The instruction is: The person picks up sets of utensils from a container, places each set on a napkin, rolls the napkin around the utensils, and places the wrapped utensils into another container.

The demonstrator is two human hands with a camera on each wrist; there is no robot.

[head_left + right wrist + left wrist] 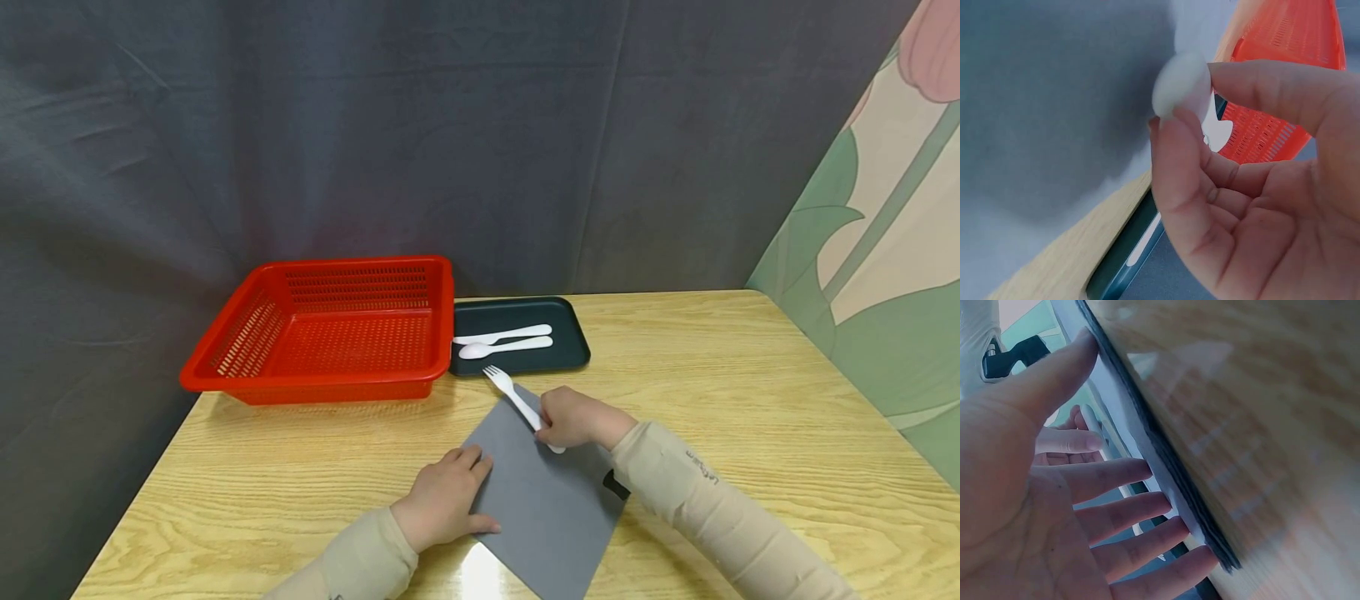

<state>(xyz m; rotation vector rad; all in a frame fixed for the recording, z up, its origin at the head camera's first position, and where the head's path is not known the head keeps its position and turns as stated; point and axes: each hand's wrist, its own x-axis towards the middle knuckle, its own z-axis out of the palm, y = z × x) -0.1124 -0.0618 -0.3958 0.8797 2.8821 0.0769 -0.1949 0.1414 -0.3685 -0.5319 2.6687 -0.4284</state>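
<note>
"Above the grey cloth point(540, 525), which way does the white fork point(521, 404) point?"

"To the far side and somewhat left. Its long axis runs slantwise, with the tines point(492, 372) just at the near rim of the dark tray point(573, 342). The right hand point(573, 415) has it near the rear end, so most of the fork lies ahead of the grip, on the tray side."

"And this grip, how much is it closed?"

"Thumb and finger pinch the handle point(1182, 84), with only its thickness between them. (Whether the fork touches the cloth, I cannot tell.)"

"What about the left hand point(446, 500)?"

"It is farther from the fork, at the left edge of the cloth, fingers rather straight and spread, and it grips nothing."

"Does one view tell more than another?"

"Yes. In the left wrist view this edge looks like several thin layers, with the fingertips point(1163, 503) against it; from the head it seems one flat sheet. The right wrist view gives the rounded handle end, but the tines I see clearly only from the head, like the knife point(525, 332) and spoon point(517, 345) in the tray, beside the red basket point(322, 383)."
</note>
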